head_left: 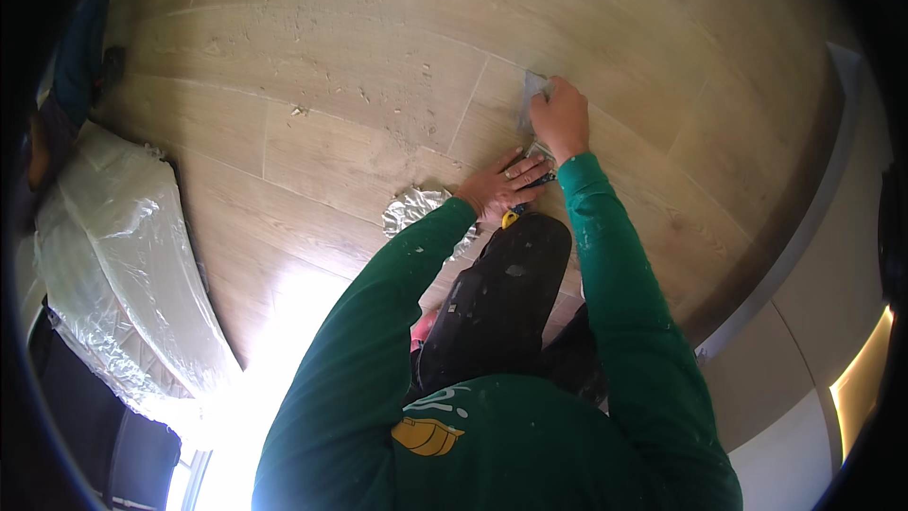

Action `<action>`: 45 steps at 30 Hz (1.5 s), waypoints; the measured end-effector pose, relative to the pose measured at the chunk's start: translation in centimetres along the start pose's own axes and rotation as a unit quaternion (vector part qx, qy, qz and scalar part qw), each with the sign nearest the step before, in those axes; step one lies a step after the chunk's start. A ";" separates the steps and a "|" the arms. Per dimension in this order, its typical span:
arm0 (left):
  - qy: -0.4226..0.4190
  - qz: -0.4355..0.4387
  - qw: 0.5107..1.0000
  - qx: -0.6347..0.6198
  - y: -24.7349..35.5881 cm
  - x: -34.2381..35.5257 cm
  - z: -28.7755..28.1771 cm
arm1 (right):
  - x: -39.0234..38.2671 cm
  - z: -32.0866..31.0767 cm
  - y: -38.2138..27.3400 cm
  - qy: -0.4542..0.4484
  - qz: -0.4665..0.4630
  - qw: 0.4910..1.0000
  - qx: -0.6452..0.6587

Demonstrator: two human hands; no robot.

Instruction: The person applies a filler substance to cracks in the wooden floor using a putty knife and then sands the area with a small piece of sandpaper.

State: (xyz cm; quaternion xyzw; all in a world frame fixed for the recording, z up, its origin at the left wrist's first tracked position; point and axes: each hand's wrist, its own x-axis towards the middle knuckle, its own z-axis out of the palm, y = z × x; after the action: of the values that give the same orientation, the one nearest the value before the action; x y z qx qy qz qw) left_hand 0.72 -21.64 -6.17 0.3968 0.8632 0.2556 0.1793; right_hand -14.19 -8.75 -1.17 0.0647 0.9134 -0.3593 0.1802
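My right hand [563,118] is closed in a fist low over the wood-look floor. Beside its fingers shows a flat grey piece [530,99], thin like a scraper blade; its handle, if any, is hidden. Closer to me, my left hand [506,186] lies with its fingers stretched out, just in front of my knee. Under and beside those fingers is a dark tool [541,179], mostly covered. A yellow end [511,219] pokes out by the palm, and I cannot tell whether it belongs to that tool. Crumpled silvery wrapping [413,211] lies left of my left wrist.
Crumbs and small chips [364,95] are scattered over the plank-patterned floor [331,147]. Clear plastic sheeting [128,246] covers something at the left. Another person's dark-clothed leg [80,61] shows at the far left. A pale baseboard [804,246] curves along the right.
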 end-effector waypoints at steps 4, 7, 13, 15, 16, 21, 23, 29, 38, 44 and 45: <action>0.033 0.004 0.999 -0.010 -0.3 -0.1 0.8 | 0.7 1.6 -1.3 0.011 -0.050 0.998 -0.026; 0.054 0.005 0.999 -0.003 -0.9 -0.4 1.3 | 0.5 1.4 -1.1 0.045 -0.062 0.997 -0.012; 0.068 0.016 0.998 0.007 -0.7 0.0 0.7 | 0.7 0.6 -1.7 0.023 -0.023 0.999 -0.009; 0.066 0.008 0.998 0.005 -0.3 -0.4 1.2 | -0.2 0.2 -1.0 -0.015 0.008 1.000 0.000; 0.071 0.006 0.997 0.002 -0.8 -0.5 1.3 | -0.1 0.8 -1.2 -0.004 -0.010 1.000 -0.002; 0.050 0.013 0.998 0.031 -0.5 -0.2 1.3 | 0.0 1.0 -1.0 0.012 -0.035 0.999 -0.018; 0.045 0.007 0.999 0.014 -0.9 -0.4 1.0 | 0.1 1.2 -0.7 0.036 -0.038 0.998 -0.031; 0.032 0.004 0.999 0.013 -0.6 -0.3 1.1 | 0.6 -0.2 -0.9 -0.013 -0.020 1.000 -0.008; 0.022 -0.007 1.000 -0.012 -0.5 -0.4 0.7 | 0.4 0.5 -1.0 0.001 -0.039 0.999 -0.018; 0.024 0.003 1.000 0.016 -0.6 0.0 1.1 | 0.6 -0.2 -1.0 -0.003 -0.024 1.000 -0.019; 0.025 0.000 1.000 0.013 -0.5 -0.1 1.3 | 0.3 -0.3 -0.6 0.003 -0.018 1.000 -0.013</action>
State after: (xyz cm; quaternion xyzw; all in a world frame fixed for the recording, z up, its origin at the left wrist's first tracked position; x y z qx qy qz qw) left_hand 1.16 -21.58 -7.50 0.3929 0.8706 0.2540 0.1521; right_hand -14.70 -9.02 -0.68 0.0469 0.9194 -0.3508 0.1713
